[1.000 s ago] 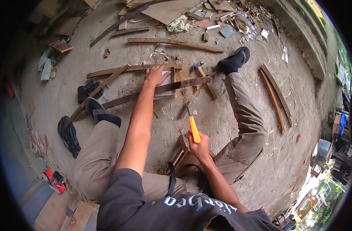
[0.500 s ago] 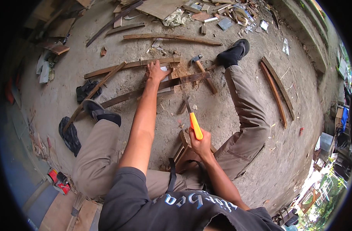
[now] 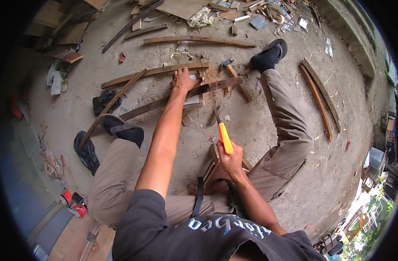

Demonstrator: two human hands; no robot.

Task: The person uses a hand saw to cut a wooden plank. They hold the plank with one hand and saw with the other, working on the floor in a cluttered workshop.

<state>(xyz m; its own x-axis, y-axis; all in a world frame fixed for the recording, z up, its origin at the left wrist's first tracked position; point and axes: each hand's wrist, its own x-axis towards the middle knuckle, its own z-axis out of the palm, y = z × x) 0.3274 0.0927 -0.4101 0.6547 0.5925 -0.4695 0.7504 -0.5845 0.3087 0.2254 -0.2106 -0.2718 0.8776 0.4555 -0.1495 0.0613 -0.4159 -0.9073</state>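
A handsaw with a yellow handle (image 3: 225, 138) is held in my right hand (image 3: 231, 160), fingers wrapped round the grip. Its narrow blade runs away from me to a dark wooden plank (image 3: 151, 107), meeting it near its right end. My left hand (image 3: 186, 81) lies with fingers spread at the plank's far side, over a pale, layered block (image 3: 194, 100) under the plank. Its fingertips reach toward a long brown wooden strip (image 3: 157, 71) behind. A hammer (image 3: 239, 81) lies right of the cut, its handle passing by the plank's end.
My sandalled feet (image 3: 268, 55) flank the work. A thin wooden stick (image 3: 114, 102) crosses the strip at left, near black plastic bags (image 3: 86, 152). Two strips (image 3: 318, 100) lie at right. Another strip (image 3: 199, 41), scrap and rubble lie farther off. A wooden frame (image 3: 214, 163) stands between my legs.
The whole view has shifted slightly, moving the scene a little to the right. My right hand keeps its hold on the saw, and my left hand stays beside the plank.
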